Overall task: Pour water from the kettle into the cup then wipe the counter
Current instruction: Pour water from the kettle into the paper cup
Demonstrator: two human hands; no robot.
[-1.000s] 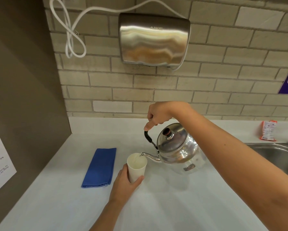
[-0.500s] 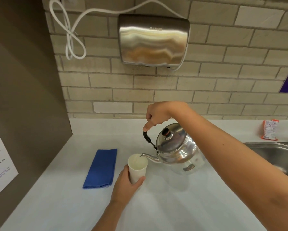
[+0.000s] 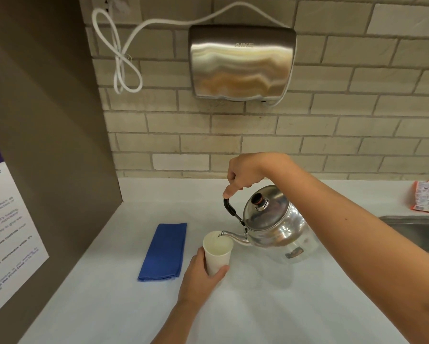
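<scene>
Pouring step in hand. The kettle (image 3: 273,224) is held tilted above the table (image 3: 258,309) by the right hand (image 3: 248,173), whose grip is closed round the black handle (image 3: 230,209). The spout tip (image 3: 222,233) sits at the far rim of the cup (image 3: 217,253). The cup is steadied on the table by the left hand (image 3: 201,276), grip wrapped round its lower wall.

Judgement: the tilt should be kept shallow and the spout kept over the cup mouth; the pour should be stopped short of the rim, since a light paper cup tips easily. Water level cannot be read.

Left of the cup, just beside the left hand, a folded blue cloth (image 3: 165,252) lies flat, within reach for wiping. Right of the kettle a sink (image 3: 416,232) is seen, with a snack packet (image 3: 425,198) behind it. Nothing blocks the path to the cloth.
</scene>
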